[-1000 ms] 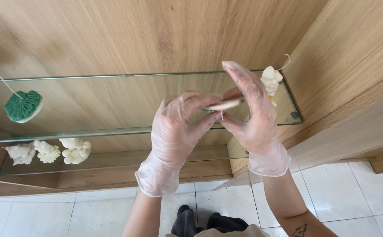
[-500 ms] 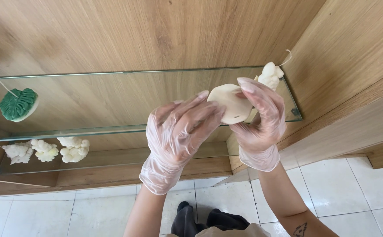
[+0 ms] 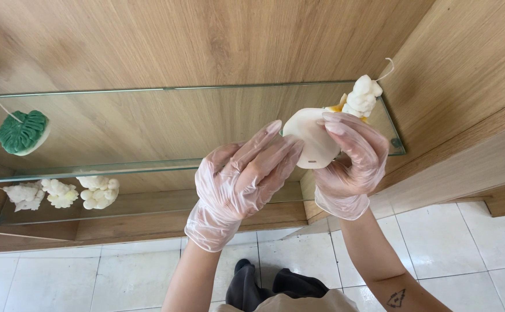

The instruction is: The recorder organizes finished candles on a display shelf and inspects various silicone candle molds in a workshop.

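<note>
Nearest: dark shoes [image 3: 267,286] on white tile floor [image 3: 437,242], both forearms coming up into view. L hand [image 3: 241,179], in a clear glove, is open – fingers spread, tips touching or just beside the round cream wax piece [image 3: 313,137], not closed on anything. R hand [image 3: 350,159], also gloved, is clamped on that piece, fingers curled over its far edge w/ flat underside tilted toward the camera.

The piece is held just in front of the upper glass shelf [image 3: 148,124], not set down yet. Behind the R hand a white bumpy candle [image 3: 361,97] w/ wick stands at the shelf's R end.

Farther L – green leaf candle [image 3: 22,132] already on the upper shelf, three white candles [image 3: 61,193] on the lower one. So several pieces look placed; this one is in hand, prob. mid-way.
</note>
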